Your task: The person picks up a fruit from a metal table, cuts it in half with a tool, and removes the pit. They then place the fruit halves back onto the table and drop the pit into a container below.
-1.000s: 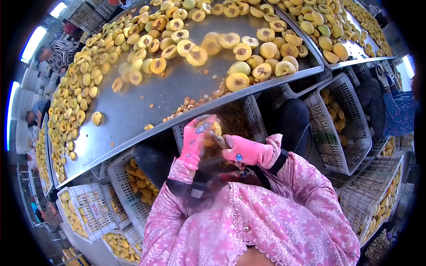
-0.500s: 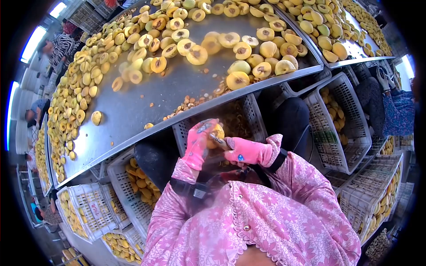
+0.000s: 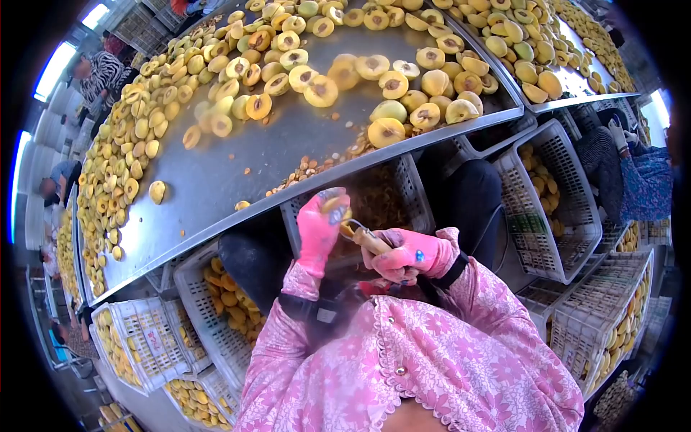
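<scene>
L hand [image 3: 317, 227], pink glove, grasping yellow fruit pc [image 3: 337, 210], mostly hidden by fingers + blurry. R hand [image 3: 412, 255], same glove type, clenched round wood-handled tool [image 3: 371, 242]; curved metal end near L hand, just below fruit pc, contact can't tell. Both hands in front of torso, near side of metal table [image 3: 209, 176]. Behind/below hands: crate [image 3: 416, 193] w/ brownish scraps [image 3: 378, 205]. On table: pits [image 3: 306, 167] nr edge, halved fruit [image 3: 320, 91] beyond, big pile [image 3: 144, 119] far L. L crate [image 3: 191, 288] + R crate [image 3: 570, 183] hold yellow fruit. Co-worker [image 3: 648, 180], blue patterned top, far R.
</scene>
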Demonstrator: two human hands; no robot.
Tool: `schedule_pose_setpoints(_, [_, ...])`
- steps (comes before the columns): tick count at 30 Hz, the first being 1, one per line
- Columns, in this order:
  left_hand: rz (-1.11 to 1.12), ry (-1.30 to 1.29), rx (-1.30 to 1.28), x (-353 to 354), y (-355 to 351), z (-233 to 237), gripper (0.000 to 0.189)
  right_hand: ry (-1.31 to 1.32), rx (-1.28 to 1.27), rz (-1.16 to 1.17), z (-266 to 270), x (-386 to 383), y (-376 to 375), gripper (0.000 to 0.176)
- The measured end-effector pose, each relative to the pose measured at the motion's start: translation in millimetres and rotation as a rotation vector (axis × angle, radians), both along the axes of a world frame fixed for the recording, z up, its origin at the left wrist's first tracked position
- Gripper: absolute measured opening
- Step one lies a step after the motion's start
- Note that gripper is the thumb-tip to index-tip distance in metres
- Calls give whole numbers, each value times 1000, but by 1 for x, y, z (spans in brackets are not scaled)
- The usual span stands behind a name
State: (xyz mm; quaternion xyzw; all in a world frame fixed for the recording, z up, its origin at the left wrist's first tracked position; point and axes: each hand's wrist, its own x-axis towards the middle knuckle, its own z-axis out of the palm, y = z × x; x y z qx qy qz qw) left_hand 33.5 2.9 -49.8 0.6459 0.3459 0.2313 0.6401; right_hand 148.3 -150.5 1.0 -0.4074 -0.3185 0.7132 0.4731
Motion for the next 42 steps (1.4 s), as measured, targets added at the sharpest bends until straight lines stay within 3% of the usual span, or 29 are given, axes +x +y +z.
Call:
schedule_pose_setpoints(1, [-21,105,689,-6,4,14,22,-217,36,21,-15,0,1,19])
schedule_pose_setpoints(3, [6,86,842,-22,18,43,21,-645,110,57,-37,-1,0,23])
schedule_pose_setpoints(4, [47,166,837,-37,26,60,21,-842,36,122,-32,-1,-2,24])
schedule_pose_setpoints(5, [90,247,831,-56,35,75,22,-858,17,201,-26,0,-2,23])
schedule_pose_setpoints(8, [223,548,943,-129,76,99,24,-802,71,158,-30,-4,-4,26])
schedule_pose_setpoints(9, [188,807,854,-150,82,114,30,-793,79,170,-32,-6,-3,29])
schedule_pose_setpoints(10, [93,909,818,-177,100,107,35,-781,114,169,-33,-7,-2,29])
schedule_pose_setpoints(11, [46,1089,895,-197,115,101,38,-768,147,168,-35,-8,-1,28])
schedule_pose_setpoints(13, [114,1217,821,-168,115,120,41,-727,171,153,-44,-10,2,26])
schedule_pose_setpoints(16, [11,721,868,-122,152,98,45,-662,156,142,-41,-6,7,24])
schedule_pose_setpoints(18, [-1,590,668,-52,162,91,49,-501,117,67,-40,-2,7,23])
schedule_pose_setpoints(19, [2,504,717,-17,174,71,51,-421,97,29,-40,-1,6,23])
schedule_pose_setpoints(20, [6,416,764,18,184,55,53,-609,125,-1,-40,-1,6,23])
schedule_pose_setpoints(23, [16,560,559,122,168,70,63,-590,76,-94,-33,3,6,26])
schedule_pose_setpoints(24, [58,552,733,148,180,37,66,-599,71,-106,-28,6,7,27])
schedule_pose_setpoints(27, [139,476,678,198,178,-8,66,-346,80,-122,-8,16,7,19])
schedule_pose_setpoints(31, [46,185,582,199,159,-6,60,-176,-67,-143,11,27,9,16])
schedule_pose_setpoints(33, [-14,58,568,177,143,8,57,-409,14,-277,-2,32,11,19])
schedule_pose_setpoints(35, [-157,57,324,145,120,46,56,-225,-11,-487,16,43,16,31])
schedule_pose_setpoints(37, [-283,70,116,112,108,64,55,-426,64,-632,19,53,26,29])
schedule_pose_setpoints(39, [-355,77,125,86,87,88,55,-881,215,-676,28,63,40,26])
schedule_pose_setpoints(42, [-422,78,105,58,63,94,51,-1108,404,-750,42,62,58,33])
